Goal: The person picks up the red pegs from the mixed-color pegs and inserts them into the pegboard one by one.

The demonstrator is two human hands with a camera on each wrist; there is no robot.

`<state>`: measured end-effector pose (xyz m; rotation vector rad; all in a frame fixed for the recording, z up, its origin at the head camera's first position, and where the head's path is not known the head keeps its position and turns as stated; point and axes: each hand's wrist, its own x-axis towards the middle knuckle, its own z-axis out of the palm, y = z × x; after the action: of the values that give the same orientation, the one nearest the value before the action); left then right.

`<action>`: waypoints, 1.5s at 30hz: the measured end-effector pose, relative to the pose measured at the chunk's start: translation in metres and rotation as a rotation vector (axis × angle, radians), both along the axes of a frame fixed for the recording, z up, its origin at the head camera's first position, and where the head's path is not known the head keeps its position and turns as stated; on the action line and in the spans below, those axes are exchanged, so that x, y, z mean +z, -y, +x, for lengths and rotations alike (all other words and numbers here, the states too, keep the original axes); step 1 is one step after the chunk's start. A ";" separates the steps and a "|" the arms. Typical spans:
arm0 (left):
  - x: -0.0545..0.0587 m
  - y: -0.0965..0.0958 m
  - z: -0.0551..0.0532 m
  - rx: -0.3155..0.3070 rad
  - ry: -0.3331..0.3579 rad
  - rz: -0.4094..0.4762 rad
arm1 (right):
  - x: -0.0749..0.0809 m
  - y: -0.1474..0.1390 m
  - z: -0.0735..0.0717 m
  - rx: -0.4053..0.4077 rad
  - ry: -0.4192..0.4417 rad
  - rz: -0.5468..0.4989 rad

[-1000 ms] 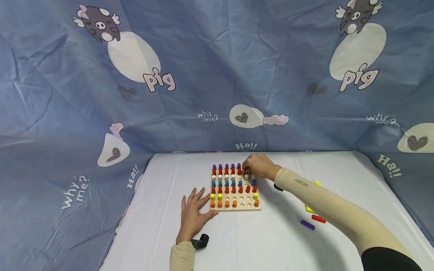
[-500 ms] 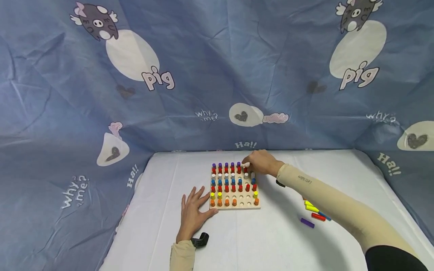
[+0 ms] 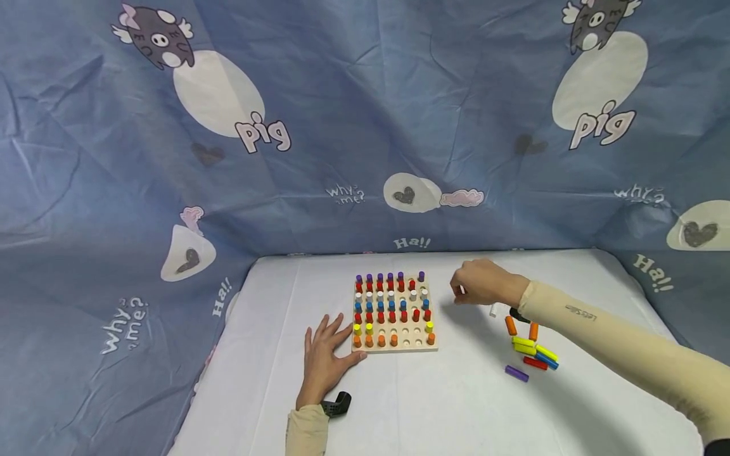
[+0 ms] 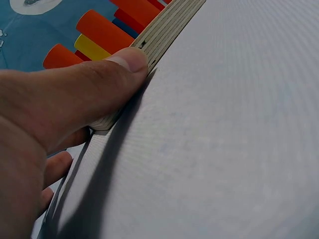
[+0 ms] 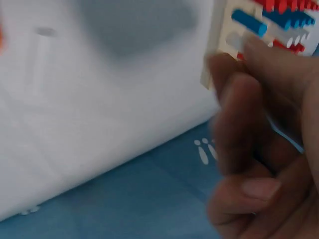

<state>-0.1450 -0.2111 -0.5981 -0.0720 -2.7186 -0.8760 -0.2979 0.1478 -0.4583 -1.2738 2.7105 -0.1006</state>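
A wooden pegboard (image 3: 399, 349) stands on the white table, filled with rows of purple, red, white, blue, yellow and orange pegs; some holes are bare. My left hand (image 3: 325, 358) braces its front left corner with spread, straight fingers. In the left wrist view the thumb (image 4: 107, 77) presses on the board's plywood edge (image 4: 167, 32), by the orange pegs (image 4: 104, 27). My right hand (image 3: 485, 282) hovers right of the board, fingers loosely bent, and no peg shows in it. In the right wrist view the blurred hand (image 5: 244, 114) partly covers the board.
Loose pegs lie at the right: a white peg (image 3: 493, 310), orange pegs (image 3: 510, 325), yellow pegs (image 3: 523, 342), a blue peg (image 3: 546, 361), a red peg (image 3: 535, 363) and a purple peg (image 3: 516, 373). Behind the table hangs a blue printed cloth (image 3: 319, 158).
My right hand has left the board's back right corner and moved right. A purple peg there and more of the loose pegs have come into view. The left hand stays put.
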 end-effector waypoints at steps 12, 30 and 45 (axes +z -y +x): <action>0.001 -0.002 -0.001 0.002 0.017 -0.002 | -0.018 -0.095 0.069 -0.125 0.230 0.065; 0.001 -0.001 0.002 0.005 0.019 0.002 | -0.048 -0.128 0.096 -0.124 0.160 -0.023; 0.001 -0.001 0.002 0.003 0.017 -0.002 | -0.052 -0.118 0.094 -0.068 0.084 -0.067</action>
<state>-0.1428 -0.2097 -0.5967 -0.0607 -2.7349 -0.8764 -0.2036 0.2661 -0.5106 -1.1665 2.6997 -0.2483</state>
